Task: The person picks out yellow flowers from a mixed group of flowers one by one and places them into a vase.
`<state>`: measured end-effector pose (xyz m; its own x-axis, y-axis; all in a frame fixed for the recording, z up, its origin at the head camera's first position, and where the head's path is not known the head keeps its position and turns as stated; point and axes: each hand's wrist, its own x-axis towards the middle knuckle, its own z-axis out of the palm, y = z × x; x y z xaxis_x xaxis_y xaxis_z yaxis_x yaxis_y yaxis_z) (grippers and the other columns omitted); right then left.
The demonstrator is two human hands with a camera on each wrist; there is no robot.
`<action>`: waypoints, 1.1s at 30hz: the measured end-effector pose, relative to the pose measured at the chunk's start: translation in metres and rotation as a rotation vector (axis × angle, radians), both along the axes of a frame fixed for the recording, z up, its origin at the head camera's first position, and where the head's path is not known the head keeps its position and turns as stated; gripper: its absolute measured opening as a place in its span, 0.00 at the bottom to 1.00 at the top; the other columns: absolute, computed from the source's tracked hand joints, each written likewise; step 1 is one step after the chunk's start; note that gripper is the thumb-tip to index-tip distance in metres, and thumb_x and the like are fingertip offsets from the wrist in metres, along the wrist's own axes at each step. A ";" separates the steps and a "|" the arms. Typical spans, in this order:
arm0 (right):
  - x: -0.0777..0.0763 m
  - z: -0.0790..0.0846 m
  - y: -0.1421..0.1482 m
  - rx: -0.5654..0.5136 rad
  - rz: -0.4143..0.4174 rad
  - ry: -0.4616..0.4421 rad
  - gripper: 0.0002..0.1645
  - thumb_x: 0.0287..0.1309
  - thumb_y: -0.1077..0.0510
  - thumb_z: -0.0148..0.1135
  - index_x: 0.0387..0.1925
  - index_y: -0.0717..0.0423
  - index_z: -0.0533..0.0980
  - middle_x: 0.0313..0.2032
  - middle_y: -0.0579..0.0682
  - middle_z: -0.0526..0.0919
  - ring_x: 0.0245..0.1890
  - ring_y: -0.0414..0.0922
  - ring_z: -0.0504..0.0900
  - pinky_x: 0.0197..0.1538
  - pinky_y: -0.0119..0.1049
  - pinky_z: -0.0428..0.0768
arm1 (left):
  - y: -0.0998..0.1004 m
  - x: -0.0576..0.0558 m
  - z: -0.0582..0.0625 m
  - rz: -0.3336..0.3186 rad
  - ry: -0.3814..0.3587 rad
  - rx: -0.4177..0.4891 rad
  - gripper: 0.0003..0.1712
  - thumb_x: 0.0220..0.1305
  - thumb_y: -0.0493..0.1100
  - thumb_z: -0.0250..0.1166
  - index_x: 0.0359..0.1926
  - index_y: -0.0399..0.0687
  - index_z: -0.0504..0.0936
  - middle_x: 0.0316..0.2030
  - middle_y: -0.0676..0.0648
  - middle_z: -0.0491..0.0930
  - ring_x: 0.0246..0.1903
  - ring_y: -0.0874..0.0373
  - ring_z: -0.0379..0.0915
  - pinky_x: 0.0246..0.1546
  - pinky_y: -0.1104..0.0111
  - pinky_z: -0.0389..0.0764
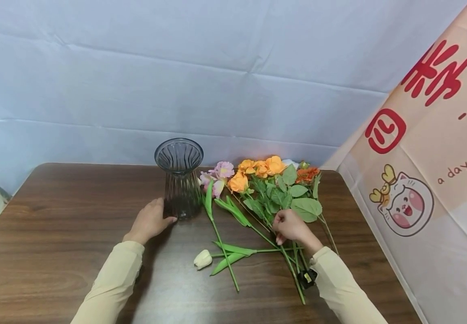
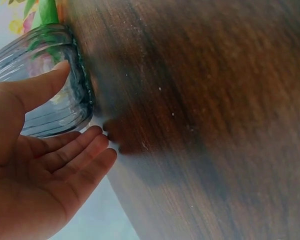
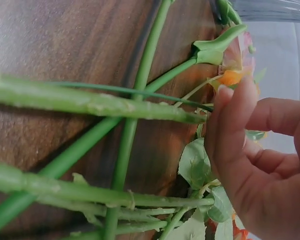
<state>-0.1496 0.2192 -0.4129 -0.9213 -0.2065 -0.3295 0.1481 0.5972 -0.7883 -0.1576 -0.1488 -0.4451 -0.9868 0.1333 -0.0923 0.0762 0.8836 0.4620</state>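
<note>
A ribbed, smoky-grey glass vase (image 1: 182,193) with a flared rim stands upright on the table. My left hand (image 1: 149,220) holds it low down, thumb along the front of the base (image 2: 80,85) and fingers at its side. To the right lies a bunch of artificial flowers with orange blooms (image 1: 262,168) and green leaves (image 1: 282,193). My right hand (image 1: 291,226) is over their stems, thumb and fingers pinching a thick green stem (image 3: 140,109). Its fingertips partly hide where the stem passes. A white tulip (image 1: 203,259) lies in front, crossed by another green stem (image 1: 226,256).
Pink-purple blooms (image 1: 221,173) lie right beside the vase. Rust-orange flowers (image 1: 307,175) are at the bunch's right end. Several stems cross one another on the brown wooden table (image 1: 75,225). A pale cloth (image 1: 136,90) hangs behind the table, and a printed banner (image 1: 432,148) on the right.
</note>
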 end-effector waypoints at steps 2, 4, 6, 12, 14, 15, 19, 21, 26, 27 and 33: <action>0.001 0.001 0.002 -0.045 0.004 -0.021 0.06 0.55 0.73 0.46 0.25 0.69 0.69 0.23 0.62 0.74 0.12 0.45 0.76 0.23 0.45 0.81 | 0.000 0.001 0.000 0.001 -0.002 0.001 0.40 0.57 0.46 0.64 0.58 0.19 0.60 0.54 0.24 0.64 0.53 0.31 0.62 0.53 0.45 0.65; 0.001 0.002 0.003 -0.085 0.005 -0.044 0.05 0.55 0.74 0.46 0.26 0.70 0.69 0.24 0.62 0.74 0.13 0.45 0.76 0.23 0.43 0.81 | 0.000 0.001 0.000 0.000 0.001 0.004 0.39 0.57 0.46 0.64 0.57 0.20 0.61 0.53 0.24 0.65 0.53 0.31 0.63 0.52 0.45 0.66; 0.001 0.004 0.005 -0.114 0.003 -0.064 0.05 0.55 0.74 0.45 0.26 0.70 0.68 0.24 0.62 0.73 0.13 0.44 0.76 0.22 0.41 0.81 | 0.000 0.002 0.000 0.000 0.006 0.005 0.39 0.57 0.47 0.65 0.57 0.20 0.61 0.53 0.24 0.66 0.52 0.32 0.63 0.52 0.45 0.66; 0.001 0.010 0.006 -0.140 -0.013 -0.105 0.05 0.53 0.74 0.45 0.25 0.68 0.67 0.19 0.59 0.74 0.12 0.44 0.76 0.21 0.38 0.81 | 0.000 0.002 0.000 0.001 0.016 0.007 0.38 0.57 0.47 0.65 0.57 0.21 0.62 0.52 0.25 0.67 0.51 0.32 0.65 0.51 0.46 0.67; 0.001 0.013 0.006 -0.143 -0.017 -0.122 0.05 0.53 0.73 0.45 0.24 0.67 0.66 0.17 0.58 0.73 0.12 0.43 0.76 0.21 0.38 0.81 | 0.000 0.002 0.000 0.001 0.025 0.009 0.38 0.56 0.47 0.65 0.56 0.21 0.63 0.51 0.25 0.68 0.51 0.32 0.65 0.51 0.46 0.68; 0.001 0.014 0.006 -0.147 -0.019 -0.129 0.05 0.52 0.74 0.45 0.24 0.67 0.65 0.17 0.58 0.73 0.12 0.43 0.76 0.20 0.38 0.81 | 0.000 0.002 0.000 0.001 0.030 0.007 0.38 0.56 0.47 0.65 0.56 0.21 0.63 0.51 0.25 0.68 0.50 0.32 0.65 0.51 0.46 0.68; 0.001 0.019 0.008 -0.166 -0.018 -0.157 0.06 0.50 0.74 0.45 0.22 0.65 0.64 0.17 0.57 0.73 0.11 0.44 0.77 0.20 0.38 0.81 | 0.000 0.002 -0.001 0.001 0.040 -0.002 0.38 0.56 0.47 0.65 0.56 0.21 0.63 0.50 0.25 0.69 0.50 0.32 0.66 0.51 0.46 0.68; 0.002 0.019 0.009 -0.182 -0.013 -0.165 0.06 0.50 0.74 0.45 0.22 0.65 0.64 0.17 0.57 0.73 0.12 0.44 0.77 0.21 0.38 0.81 | 0.000 0.003 -0.001 0.000 0.043 -0.009 0.38 0.56 0.47 0.65 0.55 0.20 0.63 0.50 0.25 0.69 0.50 0.32 0.66 0.50 0.46 0.68; 0.003 0.019 0.010 -0.221 -0.008 -0.181 0.04 0.51 0.74 0.44 0.26 0.67 0.63 0.18 0.58 0.72 0.11 0.44 0.77 0.21 0.38 0.81 | 0.000 0.004 0.000 0.001 0.051 -0.007 0.37 0.56 0.46 0.66 0.55 0.21 0.64 0.49 0.25 0.70 0.49 0.32 0.67 0.49 0.46 0.69; 0.003 0.019 0.010 -0.225 -0.011 -0.184 0.03 0.52 0.74 0.44 0.28 0.68 0.63 0.18 0.58 0.72 0.11 0.44 0.76 0.21 0.38 0.81 | 0.000 0.004 0.001 0.002 0.051 -0.006 0.36 0.56 0.46 0.66 0.54 0.21 0.64 0.49 0.26 0.70 0.48 0.32 0.67 0.49 0.46 0.69; 0.004 0.018 0.009 -0.253 -0.017 -0.207 0.03 0.53 0.74 0.44 0.32 0.70 0.62 0.19 0.59 0.72 0.11 0.46 0.77 0.21 0.40 0.81 | 0.001 0.004 0.002 0.003 0.055 -0.008 0.36 0.55 0.47 0.66 0.54 0.21 0.65 0.48 0.26 0.71 0.48 0.33 0.68 0.48 0.46 0.70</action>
